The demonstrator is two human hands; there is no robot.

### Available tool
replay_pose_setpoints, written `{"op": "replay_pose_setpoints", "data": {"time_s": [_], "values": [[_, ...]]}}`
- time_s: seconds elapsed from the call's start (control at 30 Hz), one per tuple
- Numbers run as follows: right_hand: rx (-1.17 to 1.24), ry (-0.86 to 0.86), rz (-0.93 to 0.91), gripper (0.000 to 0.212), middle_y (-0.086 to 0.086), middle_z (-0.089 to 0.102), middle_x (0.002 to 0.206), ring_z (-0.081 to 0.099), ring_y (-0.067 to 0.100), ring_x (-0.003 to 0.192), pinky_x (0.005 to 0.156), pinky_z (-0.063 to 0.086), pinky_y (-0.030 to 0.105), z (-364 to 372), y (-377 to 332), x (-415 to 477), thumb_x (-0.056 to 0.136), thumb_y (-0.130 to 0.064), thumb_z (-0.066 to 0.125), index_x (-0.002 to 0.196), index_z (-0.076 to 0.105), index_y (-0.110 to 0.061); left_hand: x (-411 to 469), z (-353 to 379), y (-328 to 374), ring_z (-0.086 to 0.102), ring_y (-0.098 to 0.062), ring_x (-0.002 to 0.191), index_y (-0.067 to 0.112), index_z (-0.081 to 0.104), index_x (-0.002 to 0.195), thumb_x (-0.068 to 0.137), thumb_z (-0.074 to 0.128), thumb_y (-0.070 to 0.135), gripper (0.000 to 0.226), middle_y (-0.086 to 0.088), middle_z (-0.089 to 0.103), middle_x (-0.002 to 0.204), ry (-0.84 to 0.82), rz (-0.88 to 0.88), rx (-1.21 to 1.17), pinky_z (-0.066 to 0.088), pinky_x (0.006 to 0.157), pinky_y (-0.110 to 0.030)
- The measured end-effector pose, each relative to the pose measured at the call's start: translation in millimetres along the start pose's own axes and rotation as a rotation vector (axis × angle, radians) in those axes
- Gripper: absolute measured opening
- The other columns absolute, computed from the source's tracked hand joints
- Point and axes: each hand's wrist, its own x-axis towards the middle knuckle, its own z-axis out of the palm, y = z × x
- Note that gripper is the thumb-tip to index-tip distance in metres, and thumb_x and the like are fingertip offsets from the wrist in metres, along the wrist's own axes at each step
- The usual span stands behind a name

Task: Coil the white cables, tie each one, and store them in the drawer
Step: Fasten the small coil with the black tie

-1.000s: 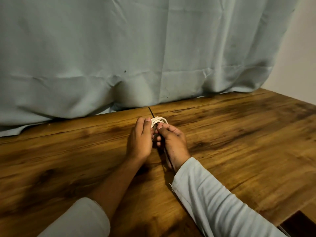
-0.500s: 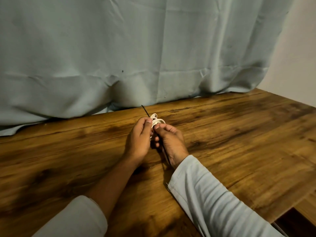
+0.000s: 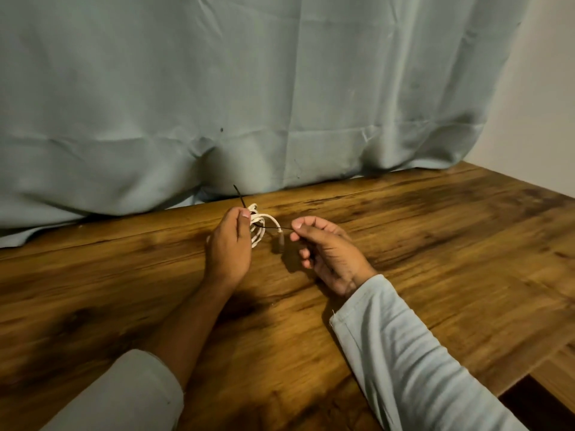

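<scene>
L grip (image 3: 228,244) clamps white cable coil (image 3: 260,219) | R grip (image 3: 326,253) pinches blk tie (image 3: 273,227) | curtain (image 3: 280,104) behind, wood table (image 3: 420,244)

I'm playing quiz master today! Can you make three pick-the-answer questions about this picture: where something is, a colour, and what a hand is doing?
1. Where is the coiled white cable?
A. in a drawer
B. in the left hand, over the brown wooden table
C. on the floor
2. What colour is the thin tie?
A. black
B. red
C. yellow
3. What is the right hand doing?
A. lying flat
B. holding a cup
C. pinching the tie's end
Answers: B, left fingers grip it; A, dark against the wood; C, thumb and finger squeeze it.
</scene>
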Motion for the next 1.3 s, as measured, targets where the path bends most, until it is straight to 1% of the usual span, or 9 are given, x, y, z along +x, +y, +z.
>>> {"op": "replay_pose_setpoints", "data": {"time_s": [0.1, 0.23, 0.57, 0.7, 0.83, 0.93, 1.0, 1.1, 1.3], "values": [[0.154, -0.02, 0.011, 0.011, 0.001, 0.072, 0.081, 0.056, 0.006, 0.052, 0.044, 0.046, 0.017, -2, -10, -5, 0.092, -0.014, 0.063, 0.094, 0.074, -0.013, 2, -4, 0, 0.063, -0.027, 0.089, 0.028, 0.056, 0.096, 0.112, 0.038, 0.037, 0.026, 0.014, 0.059, 0.08, 0.012, -0.017, 0.082, 0.047, 0.099, -0.058], [0.319, -0.077, 0.014, 0.026, 0.006, 0.075, 0.094, 0.062, 0.009, 0.063, 0.051, 0.051, 0.02, -6, -13, -6, 0.088, -0.012, 0.056, 0.107, 0.074, -0.008, 0, -7, 6, 0.064, -0.029, 0.094, 0.027, 0.058, 0.101, 0.112, 0.036, 0.033, 0.025, 0.006, 0.065, 0.091, 0.021, 0.012, 0.184, 0.041, 0.103, -0.05], [0.313, 0.065, -0.168, 0.017, 0.002, 0.072, 0.088, 0.064, 0.01, 0.069, 0.054, 0.053, 0.022, -16, -10, 0, 0.092, -0.011, 0.065, 0.101, 0.079, -0.014, -1, -14, 11, 0.064, -0.033, 0.1, 0.021, 0.059, 0.104, 0.112, 0.034, 0.032, 0.029, -0.006, 0.07, 0.098, 0.032, 0.06, 0.376, 0.035, 0.094, -0.044], [0.28, 0.036, -0.14, 0.018, 0.008, 0.074, 0.098, 0.07, 0.014, 0.076, 0.057, 0.058, 0.024, -20, -7, -1, 0.097, -0.006, 0.06, 0.112, 0.07, -0.005, -2, -12, 12, 0.063, -0.027, 0.097, 0.028, 0.053, 0.099, 0.112, 0.033, 0.034, 0.025, 0.006, 0.058, 0.089, 0.007, 0.05, 0.371, 0.034, 0.095, -0.043], [-0.104, 0.104, -0.162, 0.013, 0.006, 0.075, 0.09, 0.067, 0.012, 0.068, 0.051, 0.052, 0.022, -18, -2, -4, 0.095, -0.006, 0.066, 0.106, 0.073, -0.009, 1, -11, 7, 0.065, -0.03, 0.098, 0.022, 0.06, 0.102, 0.112, 0.034, 0.033, 0.029, 0.001, 0.066, 0.092, 0.016, 0.028, 0.322, 0.038, 0.099, -0.047], [-0.595, 0.106, -0.209, 0.006, 0.007, 0.075, 0.083, 0.066, 0.012, 0.073, 0.066, 0.058, 0.033, -20, 8, -1, 0.089, -0.014, 0.078, 0.093, 0.076, -0.018, 2, -12, 6, 0.065, -0.032, 0.098, 0.023, 0.059, 0.102, 0.112, 0.035, 0.033, 0.028, -0.006, 0.072, 0.098, 0.025, 0.007, 0.288, 0.04, 0.099, -0.048], [-0.865, 0.046, -0.179, 0.016, 0.006, 0.075, 0.084, 0.066, 0.011, 0.075, 0.079, 0.059, 0.044, -20, 13, -2, 0.081, -0.033, 0.084, 0.09, 0.077, -0.022, 2, -12, 7, 0.065, -0.033, 0.1, 0.025, 0.058, 0.1, 0.112, 0.035, 0.032, 0.027, -0.008, 0.072, 0.099, 0.039, 0.004, 0.277, 0.041, 0.098, -0.048], [-1.064, -0.052, -0.119, 0.036, -0.002, 0.075, 0.08, 0.069, 0.012, 0.074, 0.076, 0.059, 0.043, -20, 10, -7, 0.07, -0.059, 0.083, 0.084, 0.076, -0.026, 2, -13, 8, 0.065, -0.033, 0.1, 0.023, 0.06, 0.102, 0.112, 0.036, 0.031, 0.027, -0.006, 0.071, 0.098, 0.057, -0.003, 0.259, 0.042, 0.099, -0.047], [-1.314, -0.108, -0.134, 0.015, -0.012, 0.072, 0.08, 0.065, 0.006, 0.08, 0.078, 0.058, 0.04, -19, 5, -7, 0.085, -0.041, 0.08, 0.081, 0.074, -0.028, 4, -13, 4, 0.065, -0.033, 0.099, 0.02, 0.062, 0.104, 0.112, 0.036, 0.033, 0.03, -0.006, 0.071, 0.097, 0.076, -0.006, 0.241, 0.042, 0.1, -0.049]]}}
